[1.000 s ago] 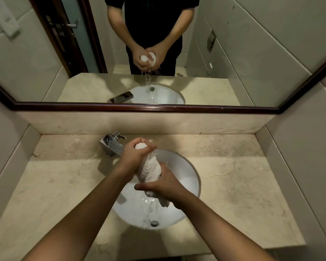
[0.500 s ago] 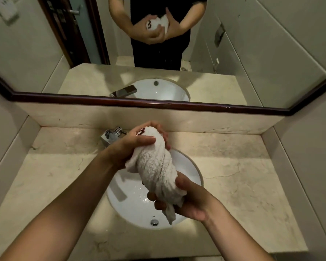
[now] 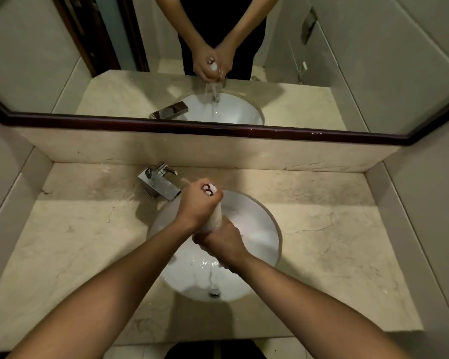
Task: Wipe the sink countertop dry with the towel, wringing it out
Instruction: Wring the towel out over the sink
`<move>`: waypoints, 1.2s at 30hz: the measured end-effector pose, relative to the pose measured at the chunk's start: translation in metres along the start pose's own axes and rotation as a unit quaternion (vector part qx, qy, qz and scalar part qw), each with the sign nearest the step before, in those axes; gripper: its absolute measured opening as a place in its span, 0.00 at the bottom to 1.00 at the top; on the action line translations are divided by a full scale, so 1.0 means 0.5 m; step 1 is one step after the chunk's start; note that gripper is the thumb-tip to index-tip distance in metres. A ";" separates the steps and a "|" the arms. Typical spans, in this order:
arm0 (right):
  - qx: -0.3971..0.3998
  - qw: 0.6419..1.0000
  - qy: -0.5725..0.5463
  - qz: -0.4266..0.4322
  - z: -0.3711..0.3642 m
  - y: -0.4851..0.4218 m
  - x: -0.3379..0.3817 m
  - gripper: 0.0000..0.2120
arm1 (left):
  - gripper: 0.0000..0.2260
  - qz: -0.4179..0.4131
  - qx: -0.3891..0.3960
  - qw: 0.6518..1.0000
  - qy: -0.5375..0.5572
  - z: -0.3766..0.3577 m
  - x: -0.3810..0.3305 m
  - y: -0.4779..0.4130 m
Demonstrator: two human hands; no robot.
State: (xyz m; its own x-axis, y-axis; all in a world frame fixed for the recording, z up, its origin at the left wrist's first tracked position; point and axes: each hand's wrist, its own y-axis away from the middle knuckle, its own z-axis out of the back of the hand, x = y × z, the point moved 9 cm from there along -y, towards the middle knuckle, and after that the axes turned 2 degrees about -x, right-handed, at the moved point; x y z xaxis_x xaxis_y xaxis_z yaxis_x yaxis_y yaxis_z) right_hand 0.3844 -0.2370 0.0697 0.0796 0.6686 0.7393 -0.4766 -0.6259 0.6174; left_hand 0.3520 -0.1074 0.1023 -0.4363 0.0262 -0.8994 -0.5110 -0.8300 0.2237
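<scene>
A white towel (image 3: 215,221), twisted into a tight roll, is held upright over the white sink bowl (image 3: 259,229). My left hand (image 3: 198,203) grips its upper end, where a bit of towel with a dark mark pokes out of the fist. My right hand (image 3: 221,240) grips the lower end, just below the left. Most of the towel is hidden inside the two fists. Water runs from the towel down into the bowl toward the drain (image 3: 214,292). The beige marble countertop (image 3: 335,244) surrounds the sink.
A square chrome faucet (image 3: 158,182) stands at the sink's back left, close to my left hand. A marble backsplash and a dark-framed mirror (image 3: 244,129) rise behind. Tiled walls close in both sides of the counter.
The loose, bulky towel has been twisted into a tight roll. Both hands have dropped lower over the bowl and closed together, and water now streams out.
</scene>
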 end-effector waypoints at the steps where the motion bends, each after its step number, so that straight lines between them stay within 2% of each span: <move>1: -0.007 1.000 0.020 -0.001 0.003 -0.005 -0.003 0.21 | 0.06 0.012 -0.004 1.000 0.018 -0.001 0.011 -0.003; 4: 0.006 0.999 0.045 0.011 0.009 -0.010 -0.007 0.23 | 0.07 0.058 0.005 0.995 0.083 -0.003 0.031 -0.001; 7: 0.035 0.999 0.007 0.028 0.021 0.007 0.011 0.23 | 0.09 0.092 0.070 0.976 0.185 -0.006 0.023 0.005; 9: 0.092 0.994 -0.036 0.043 0.029 0.032 0.035 0.19 | 0.14 0.078 0.184 0.941 0.274 -0.012 -0.005 0.013; 11: 0.180 0.978 -0.105 0.027 0.029 0.069 0.049 0.16 | 0.23 0.036 0.311 0.885 0.345 -0.007 -0.050 0.033; 14: 0.341 0.911 -0.234 -0.005 -0.003 0.137 0.059 0.18 | 0.34 -0.004 0.437 0.802 0.408 -0.012 -0.108 0.066; 16: 0.447 0.844 -0.295 -0.024 -0.038 0.178 0.066 0.22 | 0.33 -0.017 0.508 0.720 0.472 -0.033 -0.156 0.101; 17: 0.487 0.815 -0.313 -0.027 -0.053 0.196 0.072 0.24 | 0.32 -0.019 0.524 0.692 0.496 -0.044 -0.172 0.112; 19: 0.528 0.776 -0.343 -0.025 -0.066 0.220 0.082 0.28 | 0.30 -0.030 0.535 0.664 0.521 -0.055 -0.197 0.126; 21: 0.523 0.764 -0.377 -0.018 -0.057 0.223 0.083 0.29 | 0.17 -0.053 0.532 0.651 0.539 -0.044 -0.220 0.131; 23: 0.494 0.768 -0.407 -0.014 -0.034 0.209 0.068 0.29 | 0.07 -0.047 0.506 0.667 0.545 -0.026 -0.230 0.125; 25: 0.487 0.777 -0.398 0.004 -0.017 0.202 0.061 0.32 | 0.06 -0.043 0.464 0.709 0.529 -0.014 -0.221 0.119; 28: 0.512 0.760 -0.397 0.042 0.005 0.218 0.081 0.36 | 0.09 -0.032 0.420 0.745 0.517 -0.007 -0.201 0.125; 29: 0.504 0.776 -0.377 0.041 0.010 0.219 0.086 0.35 | 0.11 -0.025 0.399 0.761 0.511 -0.003 -0.192 0.125; 31: 0.447 0.847 -0.286 0.028 0.017 0.207 0.085 0.32 | 0.19 -0.008 0.345 0.810 0.474 0.012 -0.172 0.121; 33: 0.372 0.910 -0.184 0.021 0.022 0.176 0.069 0.24 | 0.25 -0.003 0.298 0.861 0.411 0.025 -0.154 0.118; 36: 0.321 0.941 -0.108 0.000 0.005 0.149 0.052 0.16 | 0.20 -0.012 0.235 0.922 0.309 0.032 -0.130 0.111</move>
State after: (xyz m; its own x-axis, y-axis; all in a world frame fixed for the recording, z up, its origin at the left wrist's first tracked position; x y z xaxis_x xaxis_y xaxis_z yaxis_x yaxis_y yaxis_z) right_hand 0.3533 -0.2672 0.1356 0.2885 0.6143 0.7344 0.1452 -0.7863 0.6006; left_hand 0.3402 -0.1463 0.1790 0.0097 -0.4010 -0.9160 -0.8422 -0.4972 0.2087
